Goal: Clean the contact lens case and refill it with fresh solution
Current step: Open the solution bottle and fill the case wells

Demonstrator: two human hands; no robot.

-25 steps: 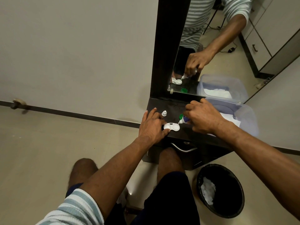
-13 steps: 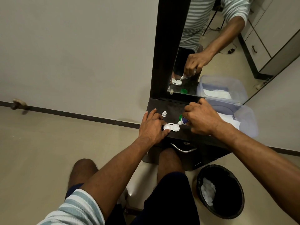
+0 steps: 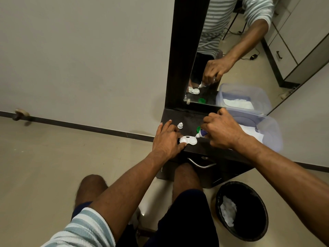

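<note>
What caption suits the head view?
Right hand tips solution bottle over lens case steadied by left hand.

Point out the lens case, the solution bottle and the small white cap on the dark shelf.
lens case (image 3: 189, 140): head view, on the white body between its two wells.
solution bottle (image 3: 202, 133): head view, on its blue shoulder behind the nozzle.
small white cap (image 3: 180, 125): head view, on its side.
</note>
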